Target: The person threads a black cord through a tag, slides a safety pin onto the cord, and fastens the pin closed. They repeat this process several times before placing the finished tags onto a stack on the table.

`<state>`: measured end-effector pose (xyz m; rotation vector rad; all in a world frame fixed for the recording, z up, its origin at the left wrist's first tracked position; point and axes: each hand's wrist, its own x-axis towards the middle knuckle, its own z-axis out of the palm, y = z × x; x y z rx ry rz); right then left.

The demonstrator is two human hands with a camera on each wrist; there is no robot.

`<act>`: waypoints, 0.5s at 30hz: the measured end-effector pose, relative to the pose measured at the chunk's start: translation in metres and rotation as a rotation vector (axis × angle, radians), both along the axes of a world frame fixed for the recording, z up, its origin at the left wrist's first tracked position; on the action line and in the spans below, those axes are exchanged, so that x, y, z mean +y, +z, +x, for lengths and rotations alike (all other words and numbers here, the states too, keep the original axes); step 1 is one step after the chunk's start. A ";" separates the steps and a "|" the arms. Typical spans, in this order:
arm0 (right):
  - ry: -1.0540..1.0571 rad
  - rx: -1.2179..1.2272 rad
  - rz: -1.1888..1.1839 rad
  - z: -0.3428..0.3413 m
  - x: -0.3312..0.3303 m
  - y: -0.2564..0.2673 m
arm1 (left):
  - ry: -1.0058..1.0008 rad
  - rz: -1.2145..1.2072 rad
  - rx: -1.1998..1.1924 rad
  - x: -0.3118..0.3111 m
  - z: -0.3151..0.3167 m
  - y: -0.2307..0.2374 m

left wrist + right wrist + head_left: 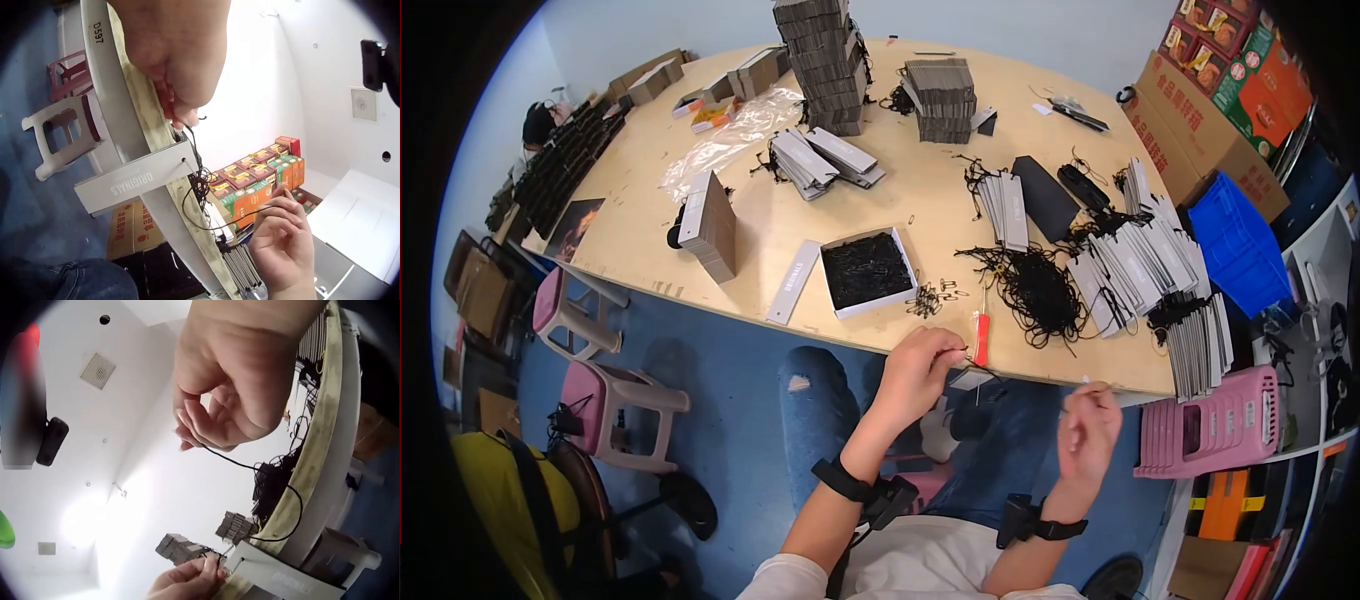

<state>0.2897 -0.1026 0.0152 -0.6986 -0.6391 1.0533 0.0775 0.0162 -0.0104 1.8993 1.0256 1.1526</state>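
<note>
A thin black cord (234,460) curves between the two hands. My left hand (921,372) pinches it between thumb and fingertips at the table's front edge. My right hand (1090,430) holds the cord's other end in its fingertips, off to the right. A pale grey tag (137,178) printed ORIGINALS, with a hole near one end, hangs by the left fingertips and juts past the edge. Right beside the left hand lies a red-handled tool (982,340) with a thin metal shaft.
A white box (866,272) of black pins stands ahead, with loose pins (925,298) beside it. A tangle of black cords (1040,292) and strung tags (1135,265) lie to the right. Tall tag stacks (825,65) stand farther back. A blue bin (1240,245) is right of the table (800,290).
</note>
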 end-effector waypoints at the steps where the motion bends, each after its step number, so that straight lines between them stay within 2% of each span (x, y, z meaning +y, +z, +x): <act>1: 0.020 -0.079 -0.111 -0.008 0.006 0.000 | -0.003 0.000 0.002 0.000 0.000 0.001; 2: 0.040 -0.156 -0.221 -0.017 0.011 0.000 | -0.011 -0.006 -0.007 0.000 0.000 0.001; 3: 0.039 -0.151 -0.221 -0.025 0.016 0.000 | -0.018 -0.011 -0.015 0.000 -0.001 0.001; 5: 0.047 -0.414 -0.420 -0.043 0.025 0.000 | -0.031 -0.011 -0.020 0.000 -0.002 0.000; 8: -0.009 -0.491 -0.356 -0.061 0.035 -0.015 | -0.049 -0.004 -0.026 0.001 -0.003 0.000; 13: -0.009 -0.541 -0.352 -0.069 0.032 -0.008 | -0.052 -0.006 -0.003 0.000 -0.004 -0.001; 15: -0.016 -0.559 -0.339 -0.069 0.028 -0.004 | -0.081 -0.111 -0.164 -0.004 -0.005 -0.001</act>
